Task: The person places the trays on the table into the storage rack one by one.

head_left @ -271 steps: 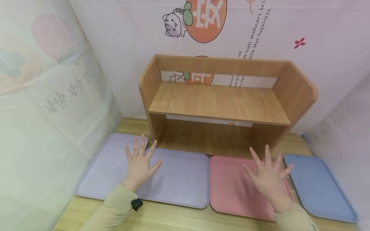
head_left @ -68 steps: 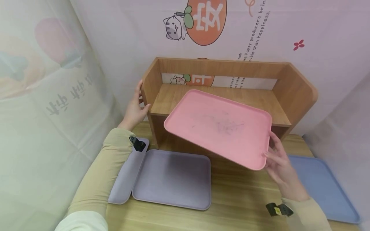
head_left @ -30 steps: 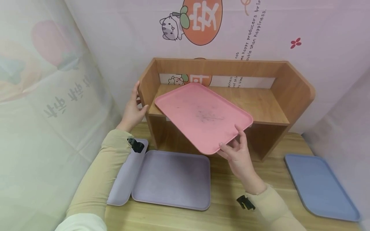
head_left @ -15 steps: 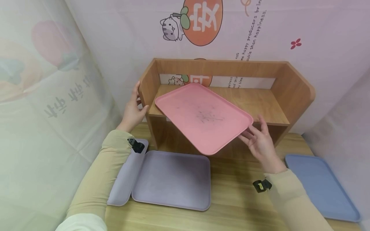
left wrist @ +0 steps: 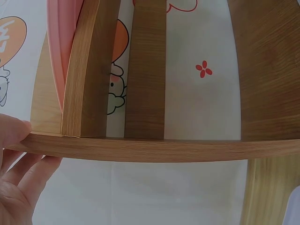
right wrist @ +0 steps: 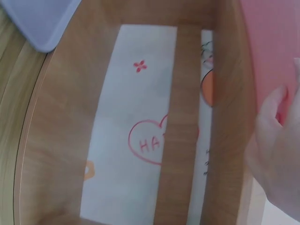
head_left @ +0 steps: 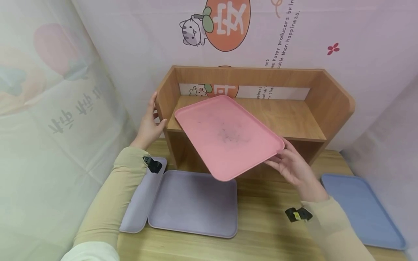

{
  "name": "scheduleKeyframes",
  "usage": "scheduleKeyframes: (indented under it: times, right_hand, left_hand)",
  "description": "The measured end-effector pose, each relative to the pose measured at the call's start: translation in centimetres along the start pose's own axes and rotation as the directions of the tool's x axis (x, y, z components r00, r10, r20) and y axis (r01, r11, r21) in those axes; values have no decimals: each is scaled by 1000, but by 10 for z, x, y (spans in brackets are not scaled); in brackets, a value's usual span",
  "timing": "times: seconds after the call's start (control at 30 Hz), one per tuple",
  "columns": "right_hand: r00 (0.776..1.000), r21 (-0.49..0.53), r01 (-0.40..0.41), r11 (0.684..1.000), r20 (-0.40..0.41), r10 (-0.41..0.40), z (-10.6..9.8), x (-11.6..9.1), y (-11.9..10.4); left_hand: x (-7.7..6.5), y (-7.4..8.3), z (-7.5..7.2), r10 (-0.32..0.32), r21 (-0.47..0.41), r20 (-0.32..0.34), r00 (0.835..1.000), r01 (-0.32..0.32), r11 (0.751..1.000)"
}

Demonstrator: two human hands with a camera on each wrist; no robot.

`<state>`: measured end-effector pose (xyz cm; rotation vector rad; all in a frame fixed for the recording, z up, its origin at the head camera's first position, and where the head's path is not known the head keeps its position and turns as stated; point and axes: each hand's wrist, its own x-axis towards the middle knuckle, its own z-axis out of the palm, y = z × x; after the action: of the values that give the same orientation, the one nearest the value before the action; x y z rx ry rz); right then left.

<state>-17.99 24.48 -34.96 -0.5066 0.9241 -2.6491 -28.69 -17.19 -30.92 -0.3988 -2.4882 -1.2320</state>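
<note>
Holding pink rectangular tray (head_left: pixel 228 137) askew on brown wooden shelf (head_left: pixel 284 116)
Right hand (head_left: pixel 292 166) pinches tray corner between thumb and fingers; left hand (head_left: pixel 148 126), partly curled, grips shelf side.

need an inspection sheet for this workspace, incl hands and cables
Surface: table, light wood grain
Job's things: pink tray, askew, dark marks on its face, near corner jutting past the front edge of the wooden shelf's upper board
Clutter: lavender tray, second lavender tray (partly hidden), blue tray
Hands: left hand grips the shelf's left side; right hand holds the pink tray's right-hand corner
Cables: nothing seen
Surroundings: printed sheet behind the shelf
</note>
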Motion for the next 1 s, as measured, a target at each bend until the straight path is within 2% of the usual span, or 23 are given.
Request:
scheduleKeyframes:
  times: [0.4, 0.6, 0.7, 0.8, 1.0]
  right_hand:
    - [990, 121, -32, 992, 143, 14, 8, -11, 8]
    - [989, 121, -102, 987, 123, 87, 14, -17, 7]
    - [983, 127, -128, 984, 149, 109, 16, -20, 7]
    - [979, 138, -130, 982, 174, 105, 17, -22, 11]
    - [983, 176, -89, 980, 172, 58, 21, -21, 21]
  left_hand:
    - [0, -1, -2, 11, 11, -8, 1000, -11, 1000]
    - [0, 0, -2, 23, 5, -12, 1000, -23, 1000]
    - [0, -1, -1, 23, 2, -11, 1000, -23, 1000]
    - [0, 0, -1, 17, 5, -8, 1000, -17, 1000]
    - [-1, 1, 0, 11, 12, -5, 1000, -11, 1000]
